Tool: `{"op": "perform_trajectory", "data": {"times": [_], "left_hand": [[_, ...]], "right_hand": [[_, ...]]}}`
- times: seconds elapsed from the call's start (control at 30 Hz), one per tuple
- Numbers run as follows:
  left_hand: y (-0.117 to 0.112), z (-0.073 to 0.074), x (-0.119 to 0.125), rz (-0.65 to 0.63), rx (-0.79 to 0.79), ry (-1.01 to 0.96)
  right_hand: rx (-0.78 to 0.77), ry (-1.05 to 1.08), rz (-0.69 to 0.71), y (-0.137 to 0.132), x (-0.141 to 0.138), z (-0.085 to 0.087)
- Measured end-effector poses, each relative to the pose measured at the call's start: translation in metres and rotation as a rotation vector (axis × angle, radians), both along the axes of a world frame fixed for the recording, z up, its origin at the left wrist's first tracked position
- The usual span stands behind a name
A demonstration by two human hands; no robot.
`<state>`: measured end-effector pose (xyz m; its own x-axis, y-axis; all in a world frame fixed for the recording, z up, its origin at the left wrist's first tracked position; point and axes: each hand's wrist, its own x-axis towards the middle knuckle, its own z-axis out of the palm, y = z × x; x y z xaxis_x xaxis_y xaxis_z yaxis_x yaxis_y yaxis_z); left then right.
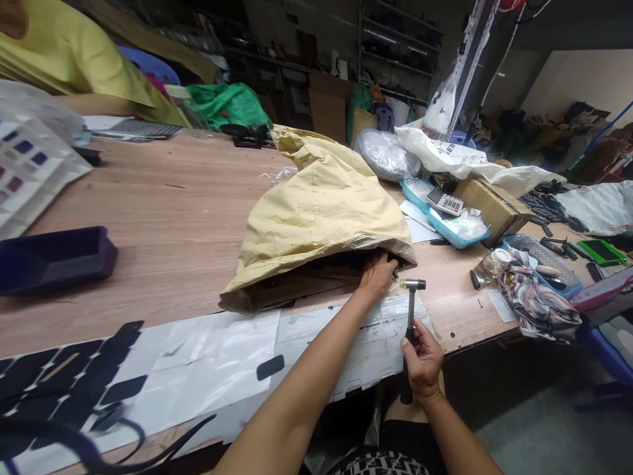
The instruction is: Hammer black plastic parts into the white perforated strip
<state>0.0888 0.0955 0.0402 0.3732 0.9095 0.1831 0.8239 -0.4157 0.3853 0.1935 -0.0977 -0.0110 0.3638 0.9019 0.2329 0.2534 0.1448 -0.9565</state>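
A big crumpled yellow sack [321,211] lies on the wooden table [163,204], its dark opening facing me. My left hand [378,274] reaches into that opening at its right end; its fingertips are hidden inside. My right hand [420,359] is closed around the black handle of a small hammer [410,310], head up, held just right of the sack's mouth above the table's front edge. White plastic sheets [222,356] lie under my left forearm.
A dark blue tray [54,257] sits at the left. Black cut pieces [74,382] and a strap lie at the front left. Calculator [445,201], cardboard box [494,208], baskets and cloth crowd the right. A person in yellow [74,59] sits at the far left.
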Motion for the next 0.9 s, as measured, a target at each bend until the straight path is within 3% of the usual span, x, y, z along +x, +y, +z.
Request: {"op": "perform_trajectory", "data": {"times": [0.1, 0.2, 0.4, 0.63, 0.9], "left_hand": [[-0.013, 0.004, -0.003, -0.013, 0.076, -0.020], [-0.038, 0.007, -0.022, -0.051, 0.121, -0.039], [-0.081, -0.009, -0.071, -0.036, -0.044, -0.075], [-0.090, -0.033, -0.089, -0.004, -0.130, -0.329], [-0.091, -0.039, -0.096, 0.016, -0.125, -0.427]], "right_hand": [[0.006, -0.003, -0.004, 0.000, -0.001, 0.002], [0.008, 0.020, -0.003, -0.001, -0.001, 0.005], [-0.016, -0.049, 0.020, -0.001, -0.001, 0.008], [-0.064, -0.065, 0.049, 0.004, 0.001, 0.011], [-0.116, -0.172, 0.214, 0.005, 0.001, 0.029]]}}
